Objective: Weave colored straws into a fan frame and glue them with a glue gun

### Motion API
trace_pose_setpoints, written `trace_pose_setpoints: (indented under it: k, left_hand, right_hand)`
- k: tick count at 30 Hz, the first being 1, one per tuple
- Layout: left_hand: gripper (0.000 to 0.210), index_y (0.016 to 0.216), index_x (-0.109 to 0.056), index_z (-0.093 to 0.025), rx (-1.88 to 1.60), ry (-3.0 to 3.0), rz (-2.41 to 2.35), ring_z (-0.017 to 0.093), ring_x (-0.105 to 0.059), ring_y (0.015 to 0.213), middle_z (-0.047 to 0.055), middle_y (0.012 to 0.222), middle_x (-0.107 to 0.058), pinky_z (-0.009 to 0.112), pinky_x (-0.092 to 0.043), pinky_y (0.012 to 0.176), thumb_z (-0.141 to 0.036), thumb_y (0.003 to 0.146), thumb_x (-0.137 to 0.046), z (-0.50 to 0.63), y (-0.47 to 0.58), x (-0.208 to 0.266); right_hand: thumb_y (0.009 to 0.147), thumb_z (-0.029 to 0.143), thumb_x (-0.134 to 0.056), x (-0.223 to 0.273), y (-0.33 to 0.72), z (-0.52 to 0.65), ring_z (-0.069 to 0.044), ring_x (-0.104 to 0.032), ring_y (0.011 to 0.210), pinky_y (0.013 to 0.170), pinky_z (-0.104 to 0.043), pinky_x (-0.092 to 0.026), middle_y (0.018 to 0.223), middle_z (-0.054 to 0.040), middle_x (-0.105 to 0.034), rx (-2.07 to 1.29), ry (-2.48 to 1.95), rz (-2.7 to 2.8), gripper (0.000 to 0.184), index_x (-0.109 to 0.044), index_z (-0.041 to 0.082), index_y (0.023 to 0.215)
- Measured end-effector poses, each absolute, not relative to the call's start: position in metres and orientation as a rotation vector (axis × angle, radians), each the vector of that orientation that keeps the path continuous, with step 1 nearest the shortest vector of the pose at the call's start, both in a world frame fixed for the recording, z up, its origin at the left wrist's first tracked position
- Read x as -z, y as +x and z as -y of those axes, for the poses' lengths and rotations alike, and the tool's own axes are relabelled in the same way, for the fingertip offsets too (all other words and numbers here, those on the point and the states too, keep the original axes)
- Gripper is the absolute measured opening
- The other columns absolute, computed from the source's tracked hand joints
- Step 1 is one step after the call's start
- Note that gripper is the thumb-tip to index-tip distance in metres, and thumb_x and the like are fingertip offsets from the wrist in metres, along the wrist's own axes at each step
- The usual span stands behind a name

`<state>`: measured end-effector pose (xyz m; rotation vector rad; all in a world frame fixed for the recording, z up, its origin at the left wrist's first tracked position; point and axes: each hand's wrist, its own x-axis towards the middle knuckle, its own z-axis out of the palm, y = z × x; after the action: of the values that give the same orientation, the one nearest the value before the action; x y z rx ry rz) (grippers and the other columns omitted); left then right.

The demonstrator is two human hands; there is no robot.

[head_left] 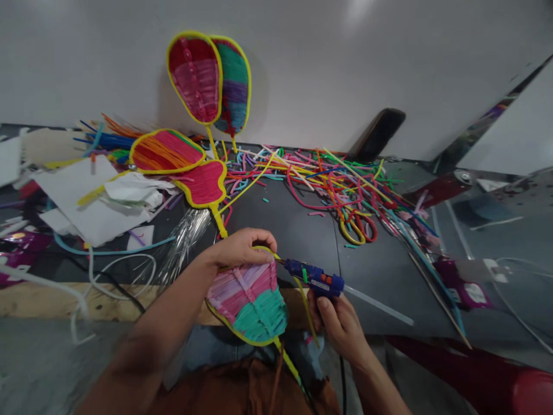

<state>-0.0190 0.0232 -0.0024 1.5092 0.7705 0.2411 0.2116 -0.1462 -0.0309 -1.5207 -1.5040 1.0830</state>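
My left hand (242, 249) grips the upper edge of a paddle-shaped fan (259, 314) made of pink, lilac and teal pipe cleaners with a yellow border. The fan's yellow handle (288, 362) points down toward my lap. In my right hand (339, 323) is a blue hot glue gun (317, 278), its nozzle close to the fan's upper right edge; I cannot tell if it touches. A clear glue stick (382, 305) sticks out of the gun's back. A loose yellow strip (306, 311) hangs from that edge, past the right hand's fingers.
Two yellow-rimmed fans (196, 80) lean on the wall; others (168, 151) lie at left beside white papers (95, 202). Loose pipe cleaners (302, 173) and scissors (358, 229) lie at the back. A phone (380, 134) leans on the wall. Cables (123, 271) run across the left.
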Motion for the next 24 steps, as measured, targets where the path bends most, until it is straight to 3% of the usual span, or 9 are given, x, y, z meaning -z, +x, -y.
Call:
trace_pose_setpoints:
  k: [9,13,16,19,24]
  left_hand:
    - [0.018,0.087,-0.063,-0.016,-0.255,1.503,-0.765,0.011,-0.058,0.074,-0.001,0.082,-0.064,0.021,-0.044,0.069,-0.029,0.074,-0.068,-0.023,-0.020,0.002]
    - [0.019,0.087,-0.062,-0.016,-0.260,1.492,-0.774,0.011,-0.057,0.071,-0.002,0.080,-0.063,0.021,-0.043,0.066,-0.030,0.074,-0.068,-0.024,-0.020,0.002]
    - [0.019,0.087,-0.062,-0.016,-0.258,1.486,-0.774,0.009,-0.055,0.069,-0.002,0.079,-0.062,0.020,-0.043,0.065,-0.029,0.074,-0.069,-0.023,-0.021,0.002]
    - [0.020,0.087,-0.063,-0.016,-0.257,1.478,-0.773,0.009,-0.054,0.068,-0.002,0.080,-0.062,0.020,-0.042,0.063,-0.030,0.074,-0.069,-0.022,-0.022,0.001]
    - [0.019,0.087,-0.062,-0.016,-0.255,1.462,-0.780,0.008,-0.053,0.066,-0.003,0.078,-0.061,0.019,-0.040,0.060,-0.030,0.075,-0.069,-0.021,-0.021,-0.002]
  right_hand:
    - [0.095,0.046,-0.038,0.020,0.211,0.146,-0.013,-0.048,0.043,0.046,-0.024,-0.043,0.049,0.0023,-0.052,-1.056,-1.505,1.519,0.038,-0.058,0.021,0.075]
    - [0.096,0.045,-0.036,0.018,0.231,0.153,-0.014,-0.048,0.042,0.044,-0.024,-0.042,0.051,0.0024,-0.053,-0.971,-1.540,1.510,0.036,-0.061,0.020,0.085]
    - [0.094,0.043,-0.040,0.022,0.264,0.150,-0.017,-0.057,0.051,0.050,-0.027,-0.045,0.062,-0.0018,-0.061,-0.631,-1.783,1.576,0.034,-0.061,0.018,0.103]
    - [0.087,0.046,-0.050,0.033,0.302,0.139,-0.025,-0.066,0.073,0.061,-0.033,-0.050,0.092,-0.0107,-0.070,-0.169,-2.087,1.634,0.045,-0.057,0.018,0.120]
    - [0.089,0.044,-0.047,0.033,0.322,0.124,-0.034,-0.060,0.102,0.086,-0.052,-0.048,0.111,-0.0181,-0.067,0.263,-2.164,1.751,0.044,-0.060,0.014,0.119]
